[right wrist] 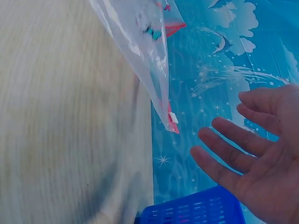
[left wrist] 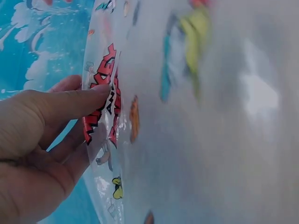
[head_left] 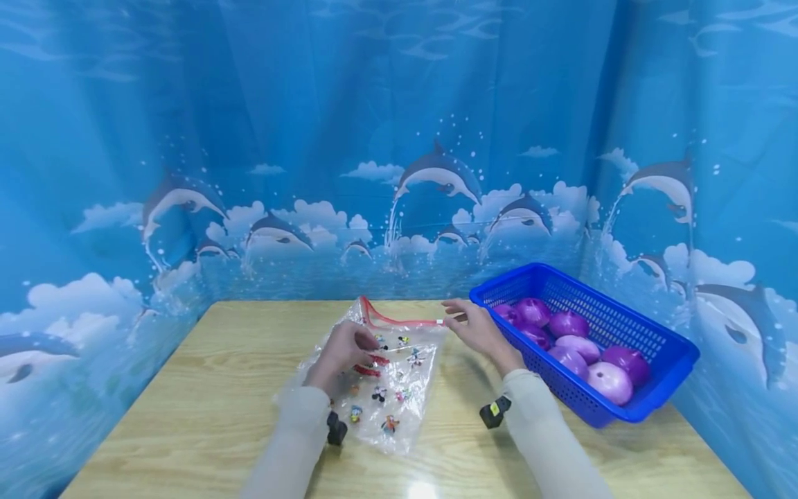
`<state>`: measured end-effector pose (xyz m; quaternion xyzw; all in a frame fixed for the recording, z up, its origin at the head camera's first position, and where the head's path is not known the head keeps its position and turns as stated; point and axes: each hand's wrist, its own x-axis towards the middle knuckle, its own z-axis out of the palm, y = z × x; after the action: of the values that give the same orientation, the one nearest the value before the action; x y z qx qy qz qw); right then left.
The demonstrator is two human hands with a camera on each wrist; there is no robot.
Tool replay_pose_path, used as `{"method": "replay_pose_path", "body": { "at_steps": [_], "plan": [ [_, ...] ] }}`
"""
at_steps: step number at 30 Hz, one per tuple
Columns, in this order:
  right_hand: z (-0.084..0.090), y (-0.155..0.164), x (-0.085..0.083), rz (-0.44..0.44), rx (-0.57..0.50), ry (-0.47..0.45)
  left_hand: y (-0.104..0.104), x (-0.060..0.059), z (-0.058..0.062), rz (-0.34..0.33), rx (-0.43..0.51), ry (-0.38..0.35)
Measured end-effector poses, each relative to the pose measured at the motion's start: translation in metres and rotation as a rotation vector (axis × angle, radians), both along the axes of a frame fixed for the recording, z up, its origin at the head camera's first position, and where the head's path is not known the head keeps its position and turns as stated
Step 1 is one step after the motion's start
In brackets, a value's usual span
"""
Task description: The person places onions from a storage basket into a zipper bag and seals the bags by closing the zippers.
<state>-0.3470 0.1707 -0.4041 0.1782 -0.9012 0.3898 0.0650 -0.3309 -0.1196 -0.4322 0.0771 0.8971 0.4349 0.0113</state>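
A clear plastic zip bag (head_left: 399,374) printed with small cartoon figures and red lettering lies on the table, its red zip edge raised at the far side. My left hand (head_left: 341,350) pinches the bag's film near the lettering; in the left wrist view the thumb and fingers of that hand (left wrist: 51,121) grip it from both sides. Beside the white zip slider (right wrist: 173,117), my right hand (right wrist: 252,149) spreads its fingers, apart from the bag in the right wrist view. Nothing is in that right hand (head_left: 476,327).
A blue plastic basket (head_left: 663,388) with several purple onions (head_left: 569,324) stands on the right of the wooden table (head_left: 206,416), close to my right forearm. A blue curtain (head_left: 349,138) printed with dolphins hangs behind and at both sides.
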Motion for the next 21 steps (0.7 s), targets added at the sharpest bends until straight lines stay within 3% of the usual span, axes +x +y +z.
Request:
{"method": "replay_pose_path", "body": {
  "at_steps": [7,14,21],
  "plan": [
    [0.003,0.004,0.0,-0.004,-0.012,-0.08,-0.012,0.001,0.018,-0.029,-0.007,-0.023],
    [0.004,0.005,0.0,0.019,-0.029,-0.093,-0.021,0.003,0.027,-0.086,-0.003,-0.022],
    [0.001,0.007,-0.002,0.055,-0.109,-0.205,-0.027,0.004,0.034,-0.112,0.024,-0.025]
  ]
}}
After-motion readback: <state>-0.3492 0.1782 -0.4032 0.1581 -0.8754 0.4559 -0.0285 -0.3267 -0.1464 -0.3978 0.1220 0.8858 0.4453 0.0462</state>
